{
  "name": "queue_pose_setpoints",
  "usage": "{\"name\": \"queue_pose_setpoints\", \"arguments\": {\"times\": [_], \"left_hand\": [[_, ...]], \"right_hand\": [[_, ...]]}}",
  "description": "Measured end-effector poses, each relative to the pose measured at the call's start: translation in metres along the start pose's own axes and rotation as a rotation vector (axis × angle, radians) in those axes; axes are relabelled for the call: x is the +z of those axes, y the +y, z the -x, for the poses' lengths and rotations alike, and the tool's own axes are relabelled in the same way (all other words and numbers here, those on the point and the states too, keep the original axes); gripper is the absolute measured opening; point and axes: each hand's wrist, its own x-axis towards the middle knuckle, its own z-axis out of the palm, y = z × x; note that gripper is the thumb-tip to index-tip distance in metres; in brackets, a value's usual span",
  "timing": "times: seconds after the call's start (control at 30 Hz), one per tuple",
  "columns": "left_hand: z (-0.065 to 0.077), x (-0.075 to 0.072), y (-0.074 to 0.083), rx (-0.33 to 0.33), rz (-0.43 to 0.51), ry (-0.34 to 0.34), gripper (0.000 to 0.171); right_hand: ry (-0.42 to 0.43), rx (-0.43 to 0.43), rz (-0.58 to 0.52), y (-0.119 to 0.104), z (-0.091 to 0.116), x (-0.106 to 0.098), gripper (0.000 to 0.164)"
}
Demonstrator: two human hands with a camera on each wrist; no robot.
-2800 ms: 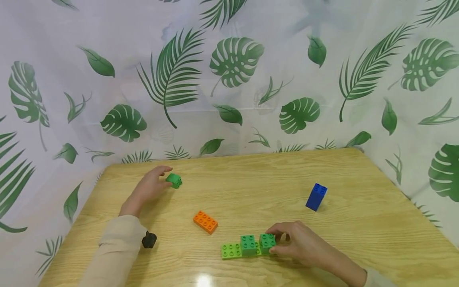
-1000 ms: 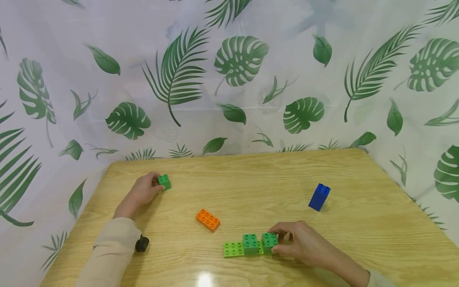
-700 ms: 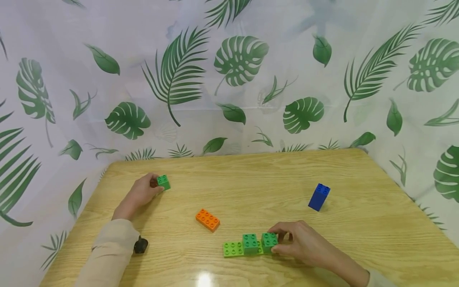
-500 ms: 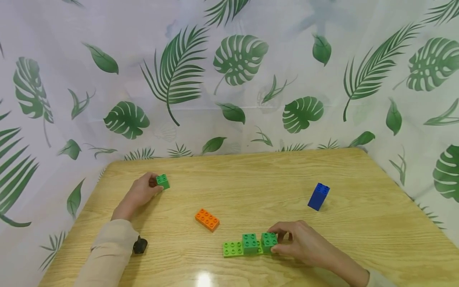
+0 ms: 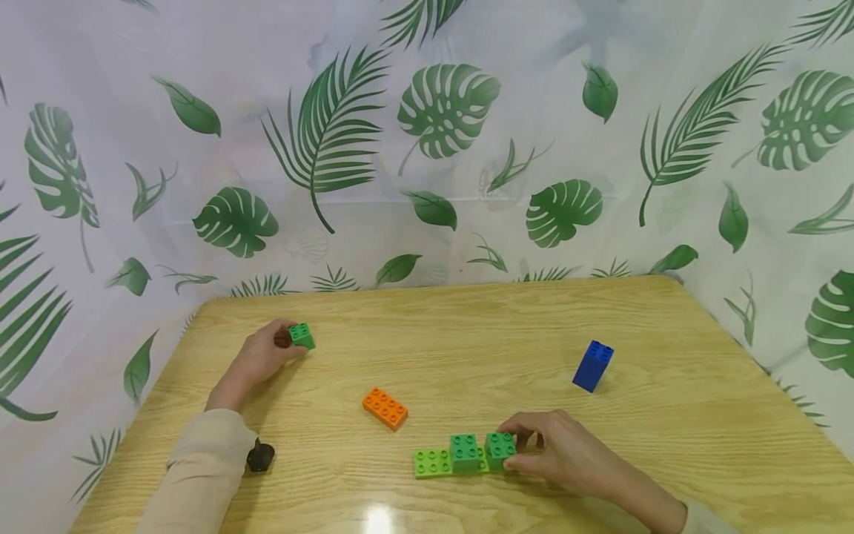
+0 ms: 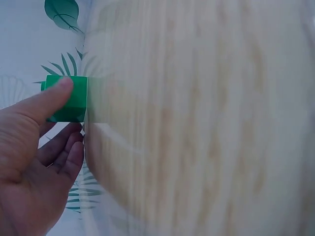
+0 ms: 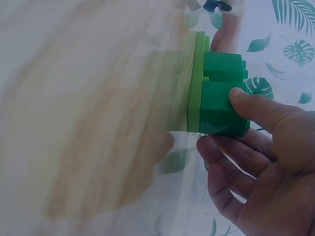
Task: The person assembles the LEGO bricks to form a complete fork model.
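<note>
Far left on the table, my left hand (image 5: 265,351) pinches a green toy brick (image 5: 302,335) between thumb and fingers. Its studs face up, and in the left wrist view the brick (image 6: 75,105) sits right at the tabletop. My right hand (image 5: 563,454) grips another green brick (image 5: 500,449), which stands on the right end of a flat lime-green row (image 5: 432,463). Beside it on that row rises a second green brick (image 5: 464,452), a narrow gap between them. In the right wrist view my thumb presses the near side of the gripped brick (image 7: 219,110).
An orange eight-stud brick (image 5: 385,409) lies between my hands. A tall blue brick stack (image 5: 593,366) stands at the right. A small black object (image 5: 261,456) shows at my left sleeve. Leaf-printed cloth (image 5: 434,215) hangs behind the wooden table (image 5: 467,334).
The green brick in my left hand was tipped sideways earlier; its studs now point up, and it has shifted slightly left. My right hand keeps its grip in place.
</note>
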Motion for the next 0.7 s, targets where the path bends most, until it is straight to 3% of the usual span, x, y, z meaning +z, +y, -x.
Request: {"name": "queue_pose_setpoints", "arguments": {"times": [0.13,0.37,0.7], "left_hand": [[0.001,0.000,0.000,0.001,0.006,0.015,0.064],[0.002,0.001,0.000,0.048,-0.032,0.056,0.051],[0.008,-0.006,0.010,0.038,0.010,0.064,0.052]], "right_hand": [[0.002,0.004,-0.002,0.000,0.001,0.000,0.036],[-0.002,0.021,-0.004,-0.001,0.001,0.000,0.036],[-0.004,0.007,-0.002,0.000,0.001,0.000,0.036]]}}
